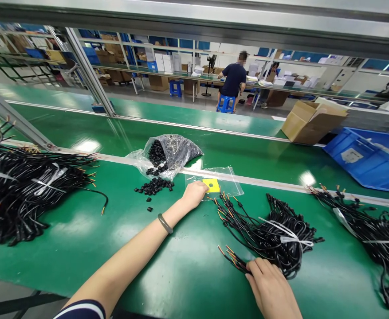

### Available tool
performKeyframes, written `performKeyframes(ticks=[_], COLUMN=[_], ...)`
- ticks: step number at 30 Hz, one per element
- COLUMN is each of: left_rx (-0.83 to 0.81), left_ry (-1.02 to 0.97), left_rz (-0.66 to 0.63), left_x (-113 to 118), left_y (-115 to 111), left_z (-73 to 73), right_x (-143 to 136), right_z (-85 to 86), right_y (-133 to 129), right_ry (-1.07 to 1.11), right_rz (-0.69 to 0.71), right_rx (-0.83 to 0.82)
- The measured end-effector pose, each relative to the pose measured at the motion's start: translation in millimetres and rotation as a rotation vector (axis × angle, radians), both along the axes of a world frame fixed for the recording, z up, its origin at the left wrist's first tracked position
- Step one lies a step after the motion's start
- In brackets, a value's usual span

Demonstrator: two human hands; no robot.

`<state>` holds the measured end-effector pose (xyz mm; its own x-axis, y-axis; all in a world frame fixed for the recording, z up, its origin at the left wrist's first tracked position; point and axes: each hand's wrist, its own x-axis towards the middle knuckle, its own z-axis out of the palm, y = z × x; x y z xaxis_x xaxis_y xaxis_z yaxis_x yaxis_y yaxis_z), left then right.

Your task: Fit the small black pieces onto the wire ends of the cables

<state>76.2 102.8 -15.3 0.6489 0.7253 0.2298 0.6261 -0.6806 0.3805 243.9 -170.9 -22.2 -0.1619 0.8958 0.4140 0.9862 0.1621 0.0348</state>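
My left hand [194, 195] reaches out over the bench, fingers pinched together at the left edge of a yellow card [211, 185] with a dark mark in its middle. That card lies on or in a clear zip bag [232, 181]; what my fingertips hold is hidden. Close to the front, my right hand [270, 285] is closed around several black cables [236, 260], whose orange and red wire ends stick out to the left. They lie beside a tied bundle of black cables [280, 226]. Left of my left hand are small black plastic parts [156, 186], spilled from a clear plastic bag [181, 153].
Large black cable bundles lie on the green bench at the left [24, 190] and the right [367, 235]. A blue bin [367, 159] and a cardboard box [310, 122] stand back right. Metal posts [91, 75] rise from the bench. A person [232, 79] sits farther off.
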Motion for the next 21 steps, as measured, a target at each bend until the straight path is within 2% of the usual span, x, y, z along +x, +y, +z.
performKeyframes(ticks=[7, 9, 10, 12, 14, 16, 18, 21], left_rx=[-0.003, -0.03, -0.108, -0.449, -0.949, -1.344, -1.567, -1.698], left_ry=[0.029, -0.074, -0.185, -0.501, -0.783, -0.921, -0.971, -0.985], left_rz=[-0.065, -0.029, 0.003, 0.071, 0.11, 0.142, 0.165, 0.165], left_x=[-0.4, -1.4, -1.5, -1.2, -0.5, -0.4, -1.4, -4.5], left_y=[3.9, -5.1, -13.0, -34.6, -59.9, -83.1, -99.9, -111.9], left_z=[8.1, 12.1, 13.5, 14.7, 14.3, 13.5, 13.4, 14.4], right_x=[-6.1, -9.5, -11.3, -14.6, -17.5, -19.9, -21.6, -22.5], right_z=[13.2, 17.1, 18.5, 20.3, 20.8, 20.7, 20.7, 21.2], right_y=[1.3, 1.8, 2.3, 4.4, 8.0, 12.7, 17.7, 23.8], right_ry=[0.055, 0.141, 0.192, 0.291, 0.378, 0.447, 0.489, 0.5], right_rz=[0.038, 0.02, 0.013, 0.006, -0.002, -0.011, -0.011, 0.012], right_rx=[0.014, 0.022, 0.025, 0.032, 0.041, 0.058, 0.083, 0.074])
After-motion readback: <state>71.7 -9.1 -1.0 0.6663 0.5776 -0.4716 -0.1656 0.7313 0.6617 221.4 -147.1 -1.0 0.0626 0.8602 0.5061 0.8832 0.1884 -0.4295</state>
